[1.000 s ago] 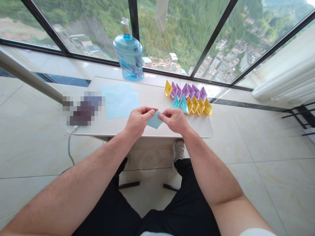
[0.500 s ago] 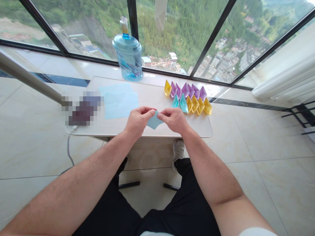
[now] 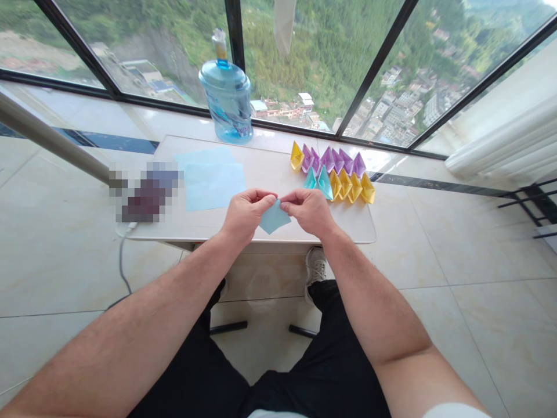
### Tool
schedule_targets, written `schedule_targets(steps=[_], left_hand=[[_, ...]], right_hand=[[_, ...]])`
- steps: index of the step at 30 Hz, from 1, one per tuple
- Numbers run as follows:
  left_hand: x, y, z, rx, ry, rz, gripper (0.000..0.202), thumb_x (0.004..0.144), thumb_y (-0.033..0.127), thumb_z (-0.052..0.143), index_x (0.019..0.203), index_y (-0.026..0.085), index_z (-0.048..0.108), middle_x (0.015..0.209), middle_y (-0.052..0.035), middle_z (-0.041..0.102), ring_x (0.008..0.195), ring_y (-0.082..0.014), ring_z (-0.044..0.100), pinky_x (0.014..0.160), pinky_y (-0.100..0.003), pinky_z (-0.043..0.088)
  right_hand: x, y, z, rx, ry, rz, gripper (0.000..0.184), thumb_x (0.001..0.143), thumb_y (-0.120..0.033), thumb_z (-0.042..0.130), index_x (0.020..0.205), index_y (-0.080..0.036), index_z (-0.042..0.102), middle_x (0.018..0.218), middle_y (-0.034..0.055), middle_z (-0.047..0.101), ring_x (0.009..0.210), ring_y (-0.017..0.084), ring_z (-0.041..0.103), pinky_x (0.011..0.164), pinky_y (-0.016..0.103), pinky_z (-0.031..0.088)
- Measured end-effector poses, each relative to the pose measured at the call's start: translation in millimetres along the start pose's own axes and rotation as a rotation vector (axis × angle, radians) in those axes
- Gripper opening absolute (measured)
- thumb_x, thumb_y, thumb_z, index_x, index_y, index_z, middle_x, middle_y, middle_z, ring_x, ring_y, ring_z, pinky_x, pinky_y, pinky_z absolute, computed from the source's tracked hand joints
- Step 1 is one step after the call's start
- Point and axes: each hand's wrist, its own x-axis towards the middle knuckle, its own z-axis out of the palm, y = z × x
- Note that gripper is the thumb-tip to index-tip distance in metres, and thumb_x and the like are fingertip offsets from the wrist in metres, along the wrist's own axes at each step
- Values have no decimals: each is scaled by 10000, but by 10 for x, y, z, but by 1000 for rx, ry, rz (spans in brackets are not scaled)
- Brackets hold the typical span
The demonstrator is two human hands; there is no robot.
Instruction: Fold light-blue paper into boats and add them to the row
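A small folded piece of light blue paper [image 3: 274,218] hangs over the front of the table, its lower corner pointing down. My left hand [image 3: 247,212] pinches its upper left side between thumb and fingers. From the other side my right hand [image 3: 310,210] grips the top edge, and the two sets of fingertips almost meet. Flat sheets of light blue paper [image 3: 214,187] lie to the left of my hands. Behind my right hand stand two light blue paper boats [image 3: 324,183], with several yellow paper boats [image 3: 345,184] and purple paper boats [image 3: 328,158] around them.
The white table [image 3: 270,152] has a rounded front edge. Beyond it, a large blue water bottle [image 3: 226,101] stands by the window. A blurred-out object [image 3: 150,194] with a cable [image 3: 122,261] sits at the left end, near a slanted pole [image 3: 52,139].
The folded blue paper has turned slightly between my fingers, and its lower corner now hangs a little lower and farther left. My right hand has shifted only slightly.
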Motion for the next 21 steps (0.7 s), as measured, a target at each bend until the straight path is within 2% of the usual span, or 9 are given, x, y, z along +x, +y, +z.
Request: schedule_targets(steps=[12,21], left_hand=[[-38,20,32,-42,21,13,293,585,337,863,770,140,749,698,-33,711,627,-149,609,596,-266,472],[-41,5,50,-32,82,32,280,571,307,855,764,142,739,687,-28,694,620,-145,597,590,-264,465]], right_hand=[[4,6,5,8,3,12,171,699,-319,758,742,-158,719,645,-11,682,582,115,567,571,247,450],[-3,7,48,-89,43,-9,144,727,-306,719,732,-163,698,644,-5,685,591,125,587,566,250,436]])
